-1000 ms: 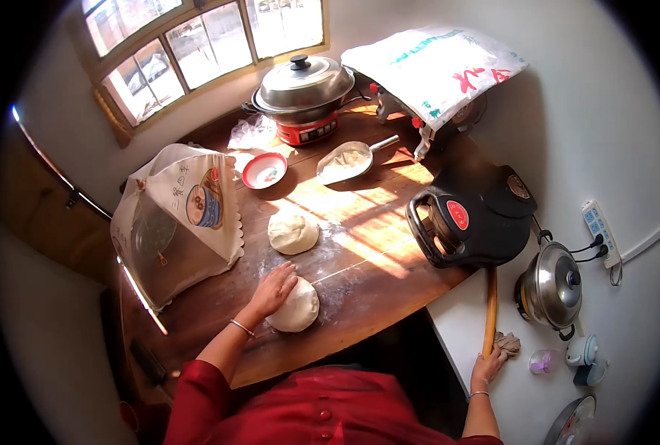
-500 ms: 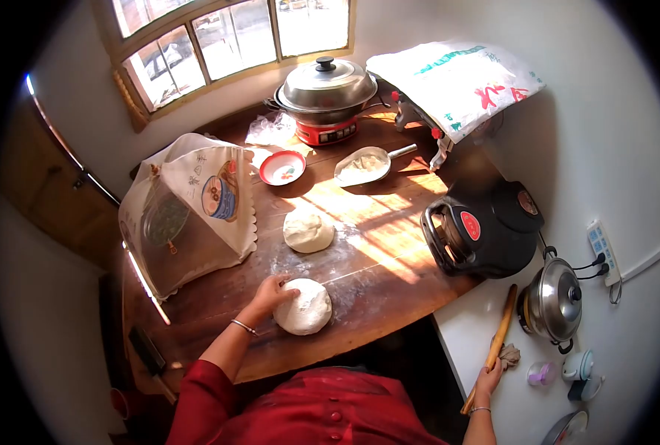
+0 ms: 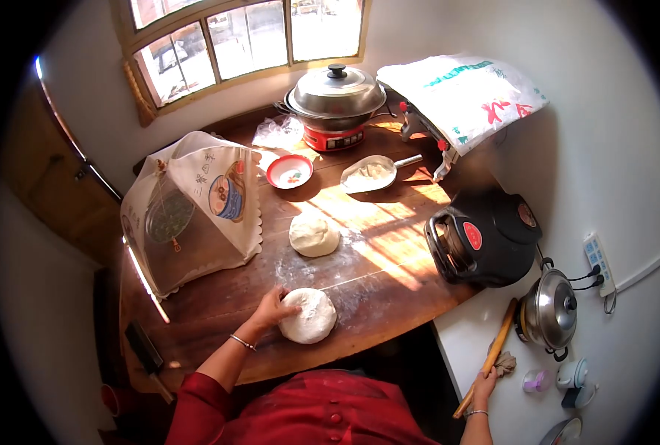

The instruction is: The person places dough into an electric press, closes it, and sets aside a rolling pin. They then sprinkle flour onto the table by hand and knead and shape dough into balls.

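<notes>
A flattened round of dough (image 3: 309,317) lies near the front edge of the wooden table (image 3: 218,304). My left hand (image 3: 273,307) grips its left edge, thumb on top. Behind it sits a second, thicker lump of dough (image 3: 314,234), with flour scattered around. On the right, my right hand (image 3: 484,384) is closed around the lower part of a long wooden rolling pin (image 3: 495,347), which is tilted over the white surface (image 3: 460,334). A crumpled cloth (image 3: 505,363) is beside that hand.
A mesh food cover (image 3: 189,215) stands at left, a cleaver (image 3: 146,348) below it. Farther back are a red-rimmed bowl (image 3: 290,171), a flour scoop (image 3: 369,174) and a lidded pan (image 3: 336,96). A black electric griddle (image 3: 493,237) and a steel pot (image 3: 552,308) stand at right.
My left hand has gone from resting on the dough to gripping its left edge. The rolling pin has moved down and left in my right hand. The view has shifted.
</notes>
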The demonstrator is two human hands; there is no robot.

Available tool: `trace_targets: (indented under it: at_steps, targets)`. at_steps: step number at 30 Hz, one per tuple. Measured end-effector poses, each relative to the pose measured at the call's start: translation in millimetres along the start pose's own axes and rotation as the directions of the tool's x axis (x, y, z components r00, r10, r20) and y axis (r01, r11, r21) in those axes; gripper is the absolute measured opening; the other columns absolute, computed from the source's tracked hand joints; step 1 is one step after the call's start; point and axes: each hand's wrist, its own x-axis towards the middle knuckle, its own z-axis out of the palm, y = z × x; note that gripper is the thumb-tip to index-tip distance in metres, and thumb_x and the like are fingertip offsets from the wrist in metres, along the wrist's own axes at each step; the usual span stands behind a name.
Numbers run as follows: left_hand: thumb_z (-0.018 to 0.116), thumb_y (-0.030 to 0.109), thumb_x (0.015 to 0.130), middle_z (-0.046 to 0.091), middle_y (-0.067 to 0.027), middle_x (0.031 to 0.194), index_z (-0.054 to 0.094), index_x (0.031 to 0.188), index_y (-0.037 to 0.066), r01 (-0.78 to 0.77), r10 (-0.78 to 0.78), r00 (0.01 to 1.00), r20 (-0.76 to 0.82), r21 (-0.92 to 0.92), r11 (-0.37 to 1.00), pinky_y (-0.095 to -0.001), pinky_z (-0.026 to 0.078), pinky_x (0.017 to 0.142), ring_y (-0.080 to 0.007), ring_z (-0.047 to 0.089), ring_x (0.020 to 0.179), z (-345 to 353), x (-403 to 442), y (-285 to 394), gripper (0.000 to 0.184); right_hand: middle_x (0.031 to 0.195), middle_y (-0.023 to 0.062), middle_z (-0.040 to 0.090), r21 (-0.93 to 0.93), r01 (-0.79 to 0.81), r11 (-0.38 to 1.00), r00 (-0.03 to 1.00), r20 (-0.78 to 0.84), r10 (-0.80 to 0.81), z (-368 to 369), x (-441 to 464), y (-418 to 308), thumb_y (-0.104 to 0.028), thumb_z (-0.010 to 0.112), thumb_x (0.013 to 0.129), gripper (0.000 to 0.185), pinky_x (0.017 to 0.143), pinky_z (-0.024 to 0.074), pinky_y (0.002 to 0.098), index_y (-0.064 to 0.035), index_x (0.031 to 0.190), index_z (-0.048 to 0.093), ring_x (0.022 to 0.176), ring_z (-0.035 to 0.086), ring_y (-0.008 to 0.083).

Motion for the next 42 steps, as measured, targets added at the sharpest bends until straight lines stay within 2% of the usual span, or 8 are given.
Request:
trace_targets:
  at_steps: [8, 10, 12, 15, 22, 28, 33, 42]
  targets:
    - [0.074, 0.016, 0.077, 0.060, -0.0129, 0.103, 0.053, 0.109, -0.004, 0.030, -0.068, 0.982, -0.177, -0.208, 0.978, -0.0309, 0.048, 0.083, -0.0186, 0.059, 0.091, -3, -32, -2, 0.044, 0.129, 0.0243, 0.048, -0.246, 0.143, 0.959, 0.987, -0.041, -0.157, 3, -9, -4, -0.008, 0.064, 0.082, 0.054, 0.103, 0.0367, 0.0380, 0.0033, 0.130, 0.042, 0.118, 0.048, 0.0362]
    - [0.069, 0.013, 0.079, 0.059, -0.0168, 0.110, 0.053, 0.111, -0.003, -0.223, 0.412, 0.851, -0.326, 0.486, 0.845, -0.0397, 0.046, 0.090, -0.0311, 0.057, 0.101, 6, -43, 6, 0.039, 0.129, 0.0245, 0.048, -0.265, 0.155, 0.952, 0.983, -0.056, -0.176, 3, -11, -5, -0.006, 0.064, 0.081, 0.055, 0.103, 0.0370, 0.0384, 0.0033, 0.131, 0.041, 0.117, 0.048, 0.0374]
    - [0.063, 0.020, 0.085, 0.048, -0.0207, 0.130, 0.048, 0.123, -0.002, -0.260, 0.428, 0.867, -0.253, 0.505, 0.823, -0.0454, 0.035, 0.103, -0.0389, 0.045, 0.120, 14, -60, 21, 0.047, 0.128, 0.0245, 0.048, -0.265, 0.163, 0.951, 0.982, -0.053, -0.183, 3, -11, -4, -0.006, 0.063, 0.081, 0.054, 0.102, 0.0371, 0.0383, 0.0034, 0.131, 0.042, 0.117, 0.048, 0.0373]
    - [0.047, 0.045, 0.092, 0.024, -0.0208, 0.149, 0.032, 0.139, -0.003, -0.266, 0.365, 0.927, 0.093, 0.846, 0.461, -0.0457, 0.011, 0.115, -0.0341, 0.020, 0.140, 30, -72, 22, 0.069, 0.128, 0.0246, 0.048, -0.257, 0.170, 0.951, 0.981, -0.047, -0.187, 3, -13, -4, -0.006, 0.062, 0.082, 0.053, 0.102, 0.0373, 0.0383, 0.0034, 0.131, 0.041, 0.117, 0.048, 0.0373]
    - [0.044, 0.048, 0.092, 0.024, -0.0209, 0.149, 0.032, 0.139, -0.004, -0.231, 0.328, 0.942, 0.069, 0.842, 0.487, -0.0453, 0.009, 0.115, -0.0322, 0.016, 0.141, 65, -29, 44, 0.071, 0.127, 0.0247, 0.048, -0.270, 0.191, 0.944, 0.978, -0.027, -0.205, -1, -11, -5, -0.005, 0.061, 0.083, 0.053, 0.102, 0.0375, 0.0391, 0.0041, 0.131, 0.040, 0.116, 0.048, 0.0380]
    - [0.041, 0.045, 0.094, 0.028, -0.0148, 0.149, 0.037, 0.138, 0.000, -0.575, 0.356, 0.806, 0.473, 0.770, 0.279, -0.0446, 0.011, 0.115, -0.0285, 0.021, 0.140, 78, -23, 50, 0.064, 0.126, 0.0254, 0.048, -0.248, 0.210, 0.946, 0.973, -0.040, -0.226, 1, -6, 5, -0.006, 0.061, 0.083, 0.052, 0.102, 0.0375, 0.0399, 0.0040, 0.130, 0.041, 0.116, 0.048, 0.0391]
    - [0.044, 0.043, 0.093, 0.030, -0.0138, 0.149, 0.037, 0.139, 0.003, -0.626, 0.384, 0.767, 0.513, 0.728, 0.278, -0.0451, 0.013, 0.114, -0.0282, 0.023, 0.140, 44, -66, 36, 0.061, 0.129, 0.0257, 0.046, -0.250, 0.175, 0.952, 0.982, -0.022, -0.186, -4, -16, -6, -0.010, 0.060, 0.084, 0.055, 0.104, 0.0347, 0.0390, 0.0051, 0.132, 0.039, 0.120, 0.045, 0.0386]
    - [0.047, 0.037, 0.093, 0.034, -0.0141, 0.146, 0.037, 0.139, 0.002, -0.327, 0.378, 0.915, 0.142, 0.810, 0.487, -0.0444, 0.014, 0.114, -0.0267, 0.027, 0.138, 18, -69, 42, 0.058, 0.126, 0.0256, 0.047, -0.301, 0.196, 0.933, 0.975, -0.043, -0.219, 0, -12, 1, -0.004, 0.062, 0.081, 0.055, 0.100, 0.0388, 0.0406, 0.0039, 0.131, 0.040, 0.115, 0.048, 0.0398]
